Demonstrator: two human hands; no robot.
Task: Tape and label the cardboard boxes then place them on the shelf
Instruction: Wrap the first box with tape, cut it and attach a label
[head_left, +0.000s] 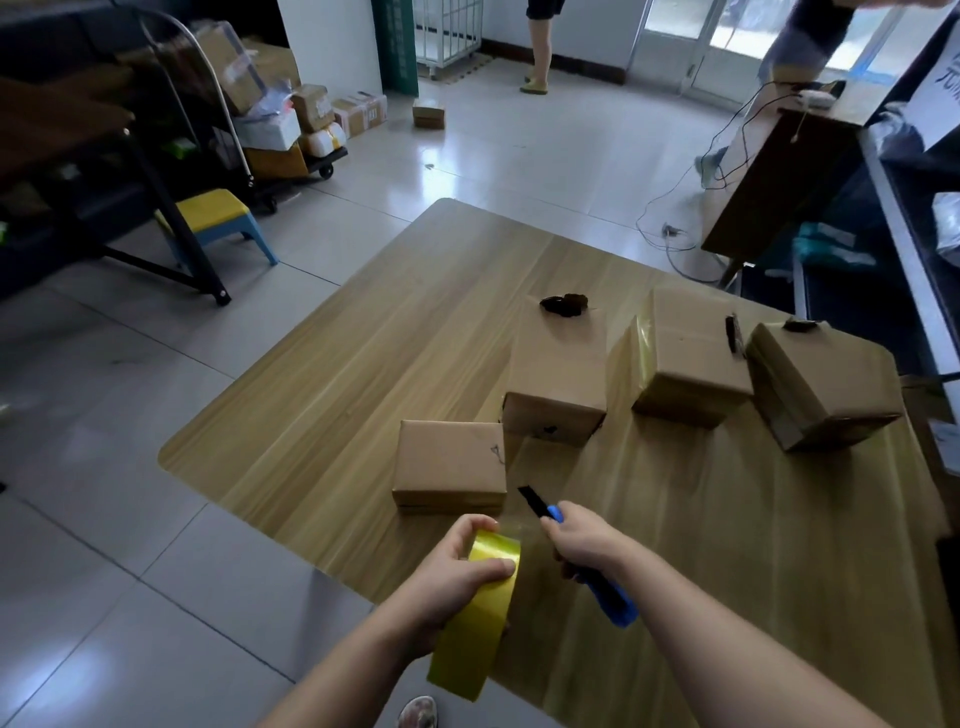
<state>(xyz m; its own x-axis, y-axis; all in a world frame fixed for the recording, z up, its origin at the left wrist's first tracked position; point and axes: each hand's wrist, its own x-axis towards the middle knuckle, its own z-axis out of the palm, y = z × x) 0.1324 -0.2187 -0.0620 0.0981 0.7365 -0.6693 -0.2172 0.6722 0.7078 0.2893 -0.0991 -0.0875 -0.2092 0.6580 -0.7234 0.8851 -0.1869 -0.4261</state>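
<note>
Several brown cardboard boxes stand on the wooden table (363, 364). The nearest box (449, 462) is small and closed, just beyond my hands. Behind it sit a taller box (561, 374), a box with shiny tape on its side (685, 353) and a tilted box (815, 384) at the right. My left hand (452, 577) grips a roll of yellow-clear packing tape (478, 613), and a clear strip runs from the roll toward the nearest box. My right hand (582, 535) holds a blue utility knife (571, 545) with its black blade pointing at that strip.
A metal shelf (914, 249) runs along the right edge beside a wooden cabinet (779, 171) with cables. A cart piled with parcels (280, 119) and a yellow-blue stool (218, 218) stand at the left. Two people stand at the far end of the room.
</note>
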